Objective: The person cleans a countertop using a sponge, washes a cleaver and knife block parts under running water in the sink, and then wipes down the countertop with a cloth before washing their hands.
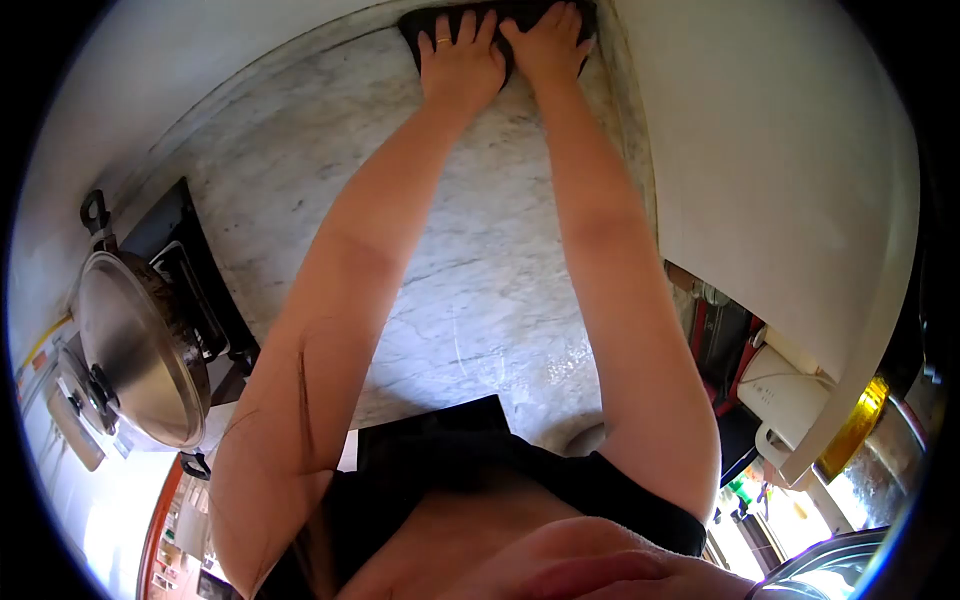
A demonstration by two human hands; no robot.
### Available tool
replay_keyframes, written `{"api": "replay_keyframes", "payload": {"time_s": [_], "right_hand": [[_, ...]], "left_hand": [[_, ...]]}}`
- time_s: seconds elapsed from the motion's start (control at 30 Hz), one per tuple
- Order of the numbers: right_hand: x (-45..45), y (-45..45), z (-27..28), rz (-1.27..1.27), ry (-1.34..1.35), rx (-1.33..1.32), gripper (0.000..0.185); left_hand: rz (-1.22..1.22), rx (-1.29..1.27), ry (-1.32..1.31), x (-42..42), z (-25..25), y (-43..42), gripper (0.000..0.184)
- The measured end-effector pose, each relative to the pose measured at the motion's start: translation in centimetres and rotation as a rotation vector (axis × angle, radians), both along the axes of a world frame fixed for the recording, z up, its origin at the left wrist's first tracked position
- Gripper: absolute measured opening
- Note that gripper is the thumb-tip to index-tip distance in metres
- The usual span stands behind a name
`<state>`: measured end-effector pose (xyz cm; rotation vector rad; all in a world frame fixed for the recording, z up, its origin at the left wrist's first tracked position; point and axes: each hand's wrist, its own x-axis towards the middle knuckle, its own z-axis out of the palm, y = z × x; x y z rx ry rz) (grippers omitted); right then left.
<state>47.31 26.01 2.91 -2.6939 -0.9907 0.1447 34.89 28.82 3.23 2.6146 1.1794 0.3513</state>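
Both of my arms stretch away over a grey-veined marble counter (480, 230). At its far end lies a black cloth (412, 28), and both hands rest on it. My left hand (462, 62), with a ring on one finger, is spread flat on the cloth's left part. Just beside it, my right hand (550, 45) lies with fingers apart on the right part. The palms hide much of the cloth, so its full shape cannot be made out.
On the left, a lidded metal pan (140, 350) stands by a black stove (190, 270). A pale wall panel (770, 150) borders the counter on the right. A white appliance (785, 395) is at the lower right.
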Motion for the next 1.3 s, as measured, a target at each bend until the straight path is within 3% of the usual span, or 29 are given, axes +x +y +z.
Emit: {"api": "replay_keyframes", "payload": {"time_s": [0.33, 0.43, 0.57, 0.8, 1.1, 1.3], "right_hand": [[1.9, -1.5, -0.6, 0.026, -0.011, -0.014, 0.094], [2.5, -3.9, -3.1, 0.039, -0.042, 0.052, 0.080], [0.7, -9.9, -3.6, 0.106, -0.120, 0.106, 0.074], [-5.3, -21.3, -1.7, -0.031, -0.043, 0.036, 0.066], [-13.4, -40.3, -1.7, -0.193, -0.042, -0.055, 0.064], [-21.0, -50.0, -0.8, -0.488, -0.082, -0.013, 0.068]], "left_hand": [[-0.194, -0.018, 0.044, 1.1, -0.2, 1.2, 0.055], [-0.311, 0.005, 0.137, 1.0, 0.2, 1.2, 0.057], [-0.441, -0.015, 0.204, 0.1, 1.6, -0.7, 0.060], [-0.552, 0.151, 0.216, -1.1, -1.2, -10.0, 0.053], [-0.846, -0.012, 0.047, -6.8, -0.3, -25.4, 0.058], [-0.997, -0.060, -0.048, -11.0, -0.3, -34.5, 0.059]]}}
